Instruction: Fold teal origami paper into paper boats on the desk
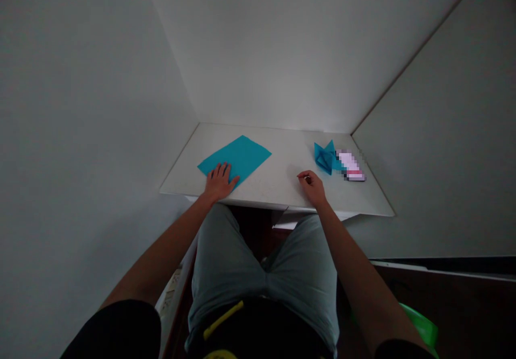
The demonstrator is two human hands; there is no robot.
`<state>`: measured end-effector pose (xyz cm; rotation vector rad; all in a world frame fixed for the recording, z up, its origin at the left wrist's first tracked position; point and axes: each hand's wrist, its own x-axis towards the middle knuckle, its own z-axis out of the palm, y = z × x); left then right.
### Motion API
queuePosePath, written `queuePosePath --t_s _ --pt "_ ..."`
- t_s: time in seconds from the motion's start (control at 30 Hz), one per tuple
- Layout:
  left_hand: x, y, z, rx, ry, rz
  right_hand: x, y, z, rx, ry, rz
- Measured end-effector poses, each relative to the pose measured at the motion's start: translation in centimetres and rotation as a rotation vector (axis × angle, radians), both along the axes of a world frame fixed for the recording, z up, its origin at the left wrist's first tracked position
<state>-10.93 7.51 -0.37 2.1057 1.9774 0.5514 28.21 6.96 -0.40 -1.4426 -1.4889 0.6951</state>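
A flat sheet of blue paper (pixel 244 157) lies at an angle on the white desk. My left hand (pixel 220 181) rests flat on its near left edge, fingers spread. Off to the right, above the bare desk surface, my right hand (pixel 312 187) has its fingers curled in a loose pinch, and I see nothing in them. Beyond that hand stands a folded blue paper shape (pixel 323 157) with pointed tips. A phone-like object (pixel 350 165), blurred out by pixels, sits beside it and touches or overlaps some blue paper.
The narrow white desk (pixel 282 181) is set against a back wall (pixel 274 52), with walls at left and right. Below its front edge a white drawer (pixel 292 218) shows, close to my legs. Something green (pixel 421 324) is on the dark floor at lower right.
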Motion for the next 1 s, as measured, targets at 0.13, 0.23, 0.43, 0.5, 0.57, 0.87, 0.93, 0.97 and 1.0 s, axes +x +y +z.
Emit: queuePosePath --t_s 0.13,0.23,0.43,0.5,0.57,0.87,0.93,0.97,1.0 --pt "-1.8 -0.8 1.5 -0.118 0.233 0.239 0.3 0.3 -0.4 0.041 -0.010 0.016" --pt "-3.4 -1.0 2.5 -0.165 0.274 0.323 0.5 0.5 -0.7 0.051 -0.018 0.031" --pt "-4.1 -1.8 1.8 0.002 0.253 0.379 -0.3 0.2 -1.0 0.110 -0.169 0.013" --pt "-4.0 -1.9 1.5 0.018 0.235 0.380 -0.5 -0.1 -1.0 0.189 -0.329 0.008" --pt "-3.9 -1.8 1.4 0.008 0.216 0.372 -0.1 -0.4 -0.9 0.237 -0.493 -0.032" --pt "-3.7 -1.7 1.0 0.078 0.151 0.423 6.1 0.0 -2.2 0.100 -0.498 -0.473" --pt "-3.8 -1.9 0.8 0.139 0.141 0.423 6.5 0.2 -2.6 0.089 -0.513 -0.456" --pt "-3.8 -1.9 0.7 0.174 0.134 0.417 6.6 0.3 -2.8 0.084 -0.527 -0.438" --pt "-3.9 -2.0 0.6 0.210 0.123 0.406 6.5 0.4 -2.9 0.078 -0.544 -0.418"
